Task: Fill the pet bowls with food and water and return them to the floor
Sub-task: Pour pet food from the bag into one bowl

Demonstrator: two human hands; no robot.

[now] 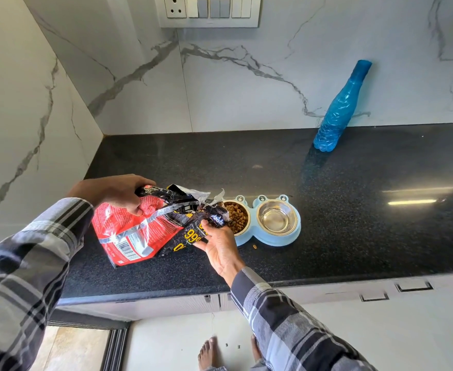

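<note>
While both hands grip it, left hand (pixel 118 194), right hand (pixel 218 246), the food bag (pixel 145 231) mouth points right toward the kibble bowl (pixel 237 218).

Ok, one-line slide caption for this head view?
Both hands, left hand and right hand, hold the food bag beside the kibble-filled bowl; second bowl empty, blue bottle behind.

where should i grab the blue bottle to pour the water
Grip the bottle round its wide lower body, coming from the front, since its back is close against the wall. It stands upright and capped at the rear of the counter, clear of other things.
</note>
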